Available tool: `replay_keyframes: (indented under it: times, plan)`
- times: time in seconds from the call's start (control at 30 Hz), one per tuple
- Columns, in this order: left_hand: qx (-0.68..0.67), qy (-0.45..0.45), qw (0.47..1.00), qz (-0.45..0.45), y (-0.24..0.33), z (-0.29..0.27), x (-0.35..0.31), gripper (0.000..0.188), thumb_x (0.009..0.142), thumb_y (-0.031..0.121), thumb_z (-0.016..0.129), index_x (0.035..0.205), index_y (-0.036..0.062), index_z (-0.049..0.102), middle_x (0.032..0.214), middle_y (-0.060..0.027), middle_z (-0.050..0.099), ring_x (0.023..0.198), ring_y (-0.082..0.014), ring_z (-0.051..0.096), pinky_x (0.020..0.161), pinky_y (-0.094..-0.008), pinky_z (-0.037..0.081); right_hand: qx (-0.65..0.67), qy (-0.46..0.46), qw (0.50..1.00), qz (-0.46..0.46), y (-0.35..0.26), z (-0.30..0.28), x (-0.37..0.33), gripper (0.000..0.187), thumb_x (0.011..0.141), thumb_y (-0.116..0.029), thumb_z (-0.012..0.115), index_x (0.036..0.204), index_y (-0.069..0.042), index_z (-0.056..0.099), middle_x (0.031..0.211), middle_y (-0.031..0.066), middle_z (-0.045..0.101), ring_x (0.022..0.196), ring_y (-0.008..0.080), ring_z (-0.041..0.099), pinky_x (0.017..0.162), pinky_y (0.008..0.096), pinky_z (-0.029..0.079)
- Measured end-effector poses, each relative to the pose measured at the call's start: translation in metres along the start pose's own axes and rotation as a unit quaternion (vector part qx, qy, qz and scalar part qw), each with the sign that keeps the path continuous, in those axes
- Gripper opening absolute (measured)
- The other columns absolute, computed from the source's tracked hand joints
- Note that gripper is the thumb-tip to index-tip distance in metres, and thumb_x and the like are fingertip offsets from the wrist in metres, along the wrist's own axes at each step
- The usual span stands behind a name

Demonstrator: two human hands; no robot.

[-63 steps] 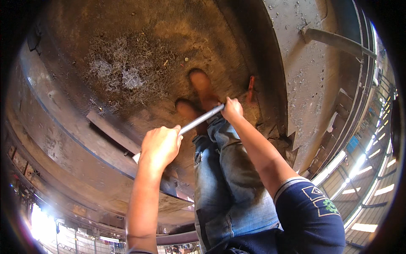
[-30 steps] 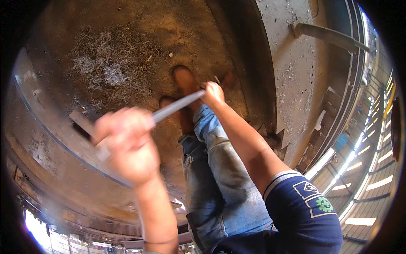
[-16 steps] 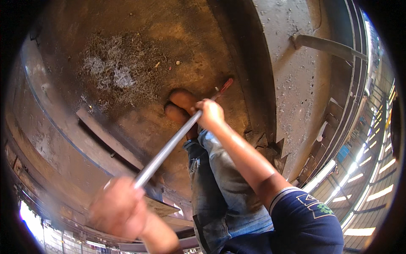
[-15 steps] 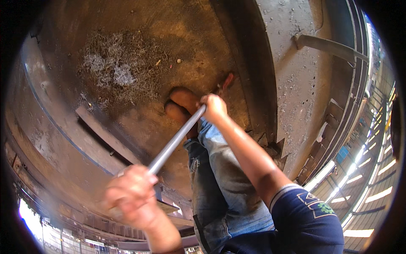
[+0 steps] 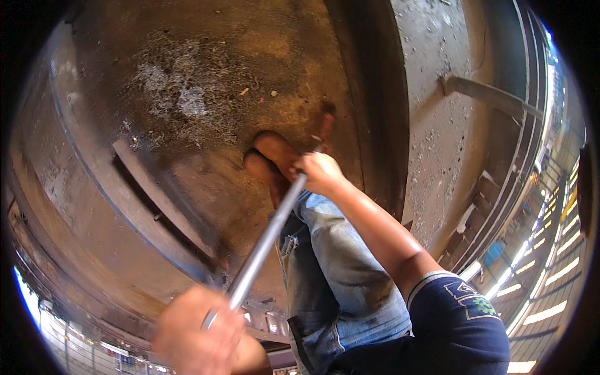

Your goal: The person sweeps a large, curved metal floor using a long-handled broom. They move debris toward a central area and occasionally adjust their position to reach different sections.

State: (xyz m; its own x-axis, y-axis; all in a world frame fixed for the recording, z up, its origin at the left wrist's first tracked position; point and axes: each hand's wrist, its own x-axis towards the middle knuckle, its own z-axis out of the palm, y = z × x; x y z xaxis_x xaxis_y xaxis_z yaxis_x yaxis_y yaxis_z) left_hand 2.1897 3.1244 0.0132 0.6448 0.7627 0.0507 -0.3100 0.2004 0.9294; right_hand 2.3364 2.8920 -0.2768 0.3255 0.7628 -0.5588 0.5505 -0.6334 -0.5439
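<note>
A long grey metal pole (image 5: 269, 237) slants across the middle, from the lower left up toward the floor. My right hand (image 5: 320, 172) is closed around its lower part, just beyond my knees. My left hand (image 5: 203, 331), smeared by motion, wraps the upper end at the lower left; the pole's round tip shows among the fingers. Past my right hand the pole leads to a blurred reddish end (image 5: 328, 125) over the brown floor; I cannot make out what kind of tool head it is.
My feet (image 5: 270, 150) stand on the stained floor (image 5: 294, 75). Ahead on the left lies a patch of metal shavings (image 5: 190, 94). A long metal bar (image 5: 156, 194) lies to the left. On the right runs a grey metal surface (image 5: 431, 156) strewn with shavings, with a projecting arm (image 5: 487, 94).
The pole has become steeper, with my left hand lower and nearer to me. Its reddish far end has shifted slightly left. My right hand keeps hold in nearly the same place.
</note>
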Motion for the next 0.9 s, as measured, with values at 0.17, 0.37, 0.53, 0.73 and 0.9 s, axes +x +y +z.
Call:
replay_keyframes:
  times: [0.17, 0.37, 0.53, 0.73, 0.9]
  plan:
    - [-0.058, -0.173, 0.978, -0.097, -0.060, 0.031, -0.004, 0.023, 0.060, 0.012, 0.074, 0.053, 0.0057, 0.052, 0.055, -0.0058, 0.052, 0.051, -0.0236, 0.054, 0.054, -0.0384, 0.046, -0.098, 0.016, 0.991, 0.091, 0.091, -0.030, 0.035, 0.018, 0.067, -0.022, 0.077, 0.082, -0.013, 0.077, 0.083, 0.0147, 0.072, 0.086, 0.0374, 0.070, 0.080, 0.0480, 0.057]
    - [0.095, -0.150, 0.983, 0.053, 0.010, 0.019, -0.009, 0.021, 0.079, 0.019, 0.066, 0.064, 0.0074, 0.058, 0.065, -0.0077, 0.060, 0.062, -0.0256, 0.061, 0.061, -0.0409, 0.054, 0.018, 0.124, 0.986, -0.114, -0.027, -0.073, 0.102, 0.014, 0.075, -0.020, 0.072, 0.076, -0.007, 0.067, 0.083, 0.0161, 0.068, 0.082, 0.0397, 0.068, 0.074, 0.0492, 0.054]
    - [0.309, 0.183, 0.844, -0.398, 0.073, 0.026, -0.036, 0.024, 0.068, 0.020, 0.076, 0.062, 0.0079, 0.057, 0.060, -0.0067, 0.057, 0.060, -0.0230, 0.059, 0.068, -0.0427, 0.054, -0.048, -0.002, 0.998, -0.037, -0.071, -0.087, 0.048, 0.013, 0.073, -0.022, 0.073, 0.077, -0.010, 0.071, 0.080, 0.0166, 0.068, 0.084, 0.0383, 0.069, 0.074, 0.0491, 0.055]
    - [0.041, 0.010, 0.997, -0.062, -0.054, -0.013, 0.002, 0.031, 0.080, 0.019, 0.074, 0.064, 0.0093, 0.050, 0.069, -0.0061, 0.056, 0.078, -0.0226, 0.057, 0.090, -0.0518, 0.046, -0.149, 0.090, 0.985, -0.019, 0.045, -0.088, 0.180, 0.019, 0.079, -0.026, 0.076, 0.082, -0.007, 0.074, 0.086, 0.0189, 0.071, 0.084, 0.0399, 0.069, 0.075, 0.0494, 0.055]
    - [0.142, 0.169, 0.975, 0.041, 0.023, 0.021, 0.019, 0.024, 0.082, 0.015, 0.069, 0.067, 0.0058, 0.053, 0.067, -0.0064, 0.056, 0.063, -0.0249, 0.054, 0.080, -0.0472, 0.049, 0.009, 0.025, 0.982, -0.188, -0.095, -0.078, 0.215, 0.012, 0.078, -0.013, 0.072, 0.089, -0.009, 0.075, 0.090, 0.0151, 0.072, 0.093, 0.0344, 0.070, 0.084, 0.0454, 0.057]
